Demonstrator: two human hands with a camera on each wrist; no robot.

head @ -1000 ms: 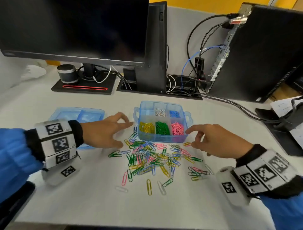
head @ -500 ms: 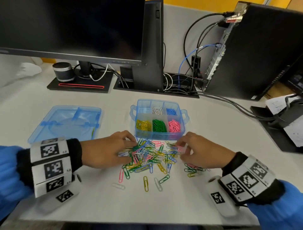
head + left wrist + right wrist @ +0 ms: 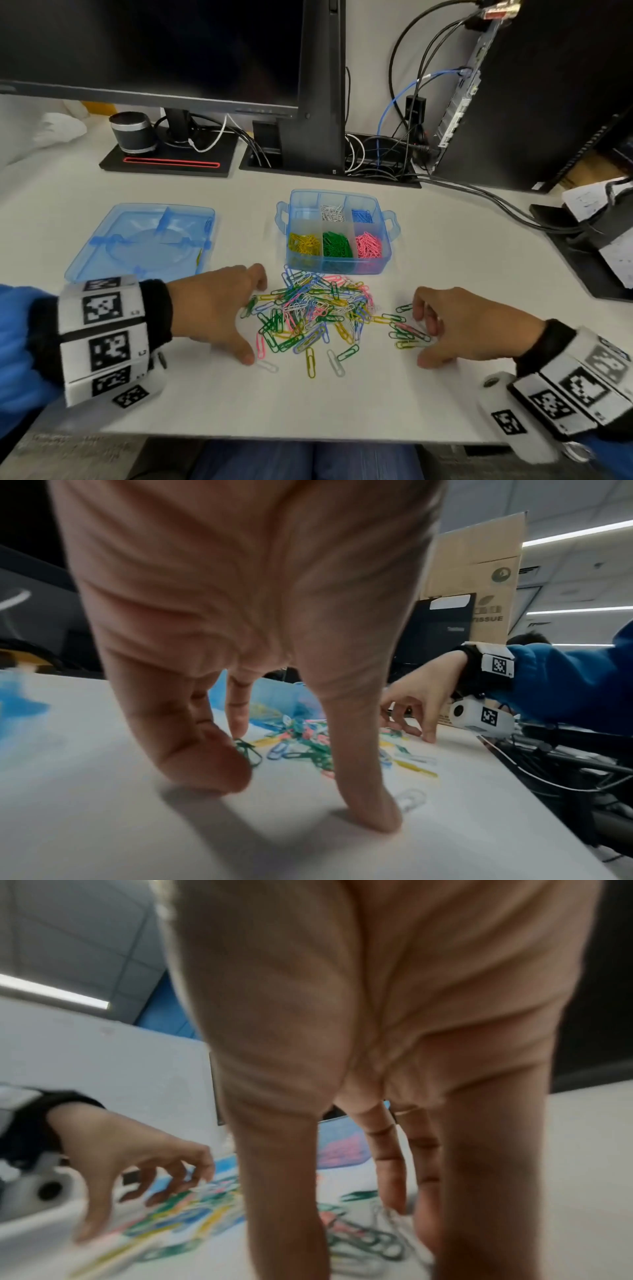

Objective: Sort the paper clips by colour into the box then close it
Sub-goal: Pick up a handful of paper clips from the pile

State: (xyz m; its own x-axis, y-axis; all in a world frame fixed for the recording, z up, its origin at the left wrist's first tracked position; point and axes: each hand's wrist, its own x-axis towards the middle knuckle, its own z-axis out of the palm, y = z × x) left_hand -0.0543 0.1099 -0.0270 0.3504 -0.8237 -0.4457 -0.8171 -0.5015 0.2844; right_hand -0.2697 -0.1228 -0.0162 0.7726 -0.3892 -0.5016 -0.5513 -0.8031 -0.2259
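A heap of mixed coloured paper clips (image 3: 308, 315) lies on the white desk in front of the open blue box (image 3: 339, 270). The box holds yellow, green and pink clips in its front cells, white and blue ones behind. My left hand (image 3: 251, 329) rests at the heap's left edge, fingers straight down, tips touching a green clip (image 3: 248, 750), thumb beside a white clip (image 3: 409, 799). My right hand (image 3: 423, 339) stands on its fingertips over a small separate cluster of clips (image 3: 407, 332) to the heap's right. Neither hand grips anything.
The box's blue lid (image 3: 144, 240) lies flat, left of the box. A monitor stand (image 3: 171, 161), a small speaker (image 3: 133, 133), cables (image 3: 394, 161) and a computer tower (image 3: 548, 96) line the back. A black tray with papers (image 3: 599, 246) sits at the right.
Both hands dropped from beside the box onto the clips, then drew slightly apart. The left went to the heap's left edge, the right over the small cluster.
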